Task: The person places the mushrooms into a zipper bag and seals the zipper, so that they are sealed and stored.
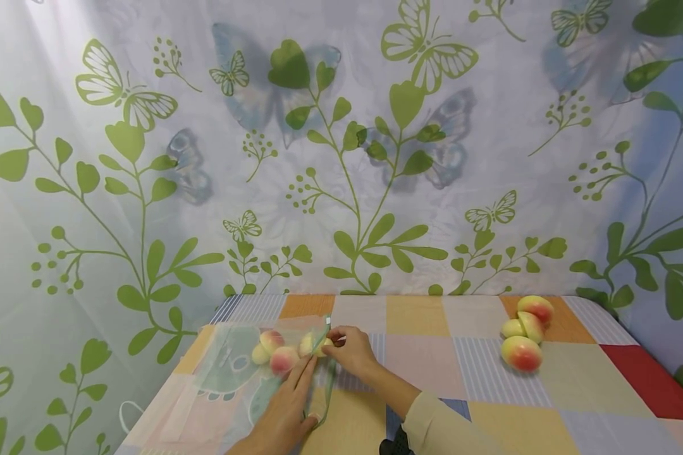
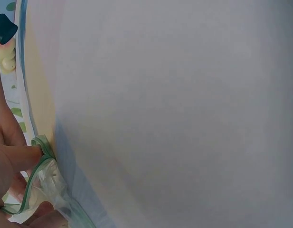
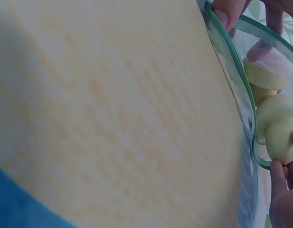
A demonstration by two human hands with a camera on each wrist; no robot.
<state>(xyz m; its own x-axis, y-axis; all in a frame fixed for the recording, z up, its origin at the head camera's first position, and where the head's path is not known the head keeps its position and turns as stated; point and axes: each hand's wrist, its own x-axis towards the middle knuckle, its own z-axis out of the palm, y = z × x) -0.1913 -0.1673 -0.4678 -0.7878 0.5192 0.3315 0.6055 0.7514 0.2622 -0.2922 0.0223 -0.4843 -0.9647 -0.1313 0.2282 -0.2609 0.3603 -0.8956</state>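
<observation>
- L hand [image 1: 290, 401] grips green-rimmed clear plastic bag [image 1: 227, 379], prob. keeping its mouth open
- R hand [image 1: 350, 351] pinches pale-yellow rounded fruit [image 3: 281, 142] at that mouth (steadying it, prob.)
- yellow-red rounded fruits [image 1: 284, 361] inside, beside L hand

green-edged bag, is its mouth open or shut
Open: the bag has its green rim gaping in the right wrist view, pale fruit visible inside.

Plain cream right sleeve [image 1: 441, 424], small black device [image 1: 397, 444] near its cuff.
</observation>
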